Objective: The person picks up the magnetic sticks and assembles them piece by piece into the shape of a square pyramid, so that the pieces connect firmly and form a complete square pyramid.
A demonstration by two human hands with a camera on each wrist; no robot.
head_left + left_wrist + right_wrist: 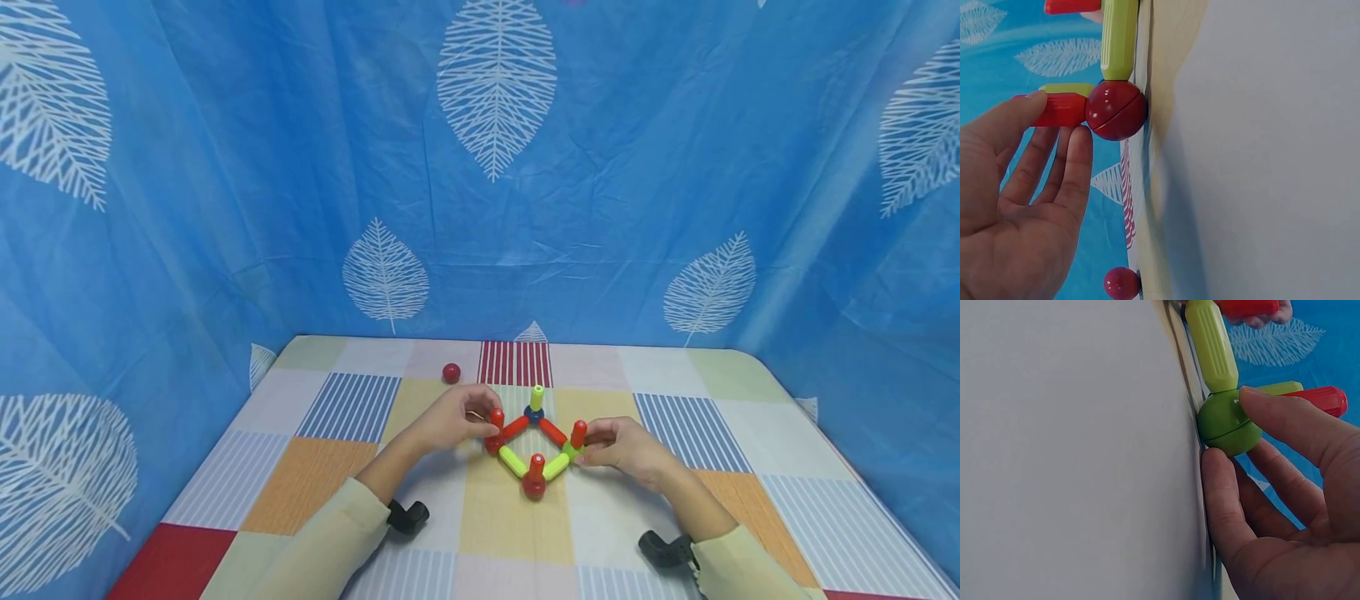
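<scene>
A four-sided frame of magnetic rods and balls lies on the table, with an upright rod on each corner. My left hand (459, 414) pinches the upright red rod (1067, 110) on the left corner's red ball (1116, 110). On the opposite corner, my right hand (628, 448) holds the green ball (1230, 423) between thumb and fingers, below its upright red rod (578, 432). The near corner is a red ball (534, 487) under another red rod (537, 465). At the far corner, a dark blue ball (534, 414) carries a yellow-green rod (537, 397).
A loose red ball (451, 373) sits near the table's back edge, beyond the left hand. The patchwork tablecloth (352, 512) covers the table. A blue curtain (600, 250) with white leaf prints hangs behind and at both sides.
</scene>
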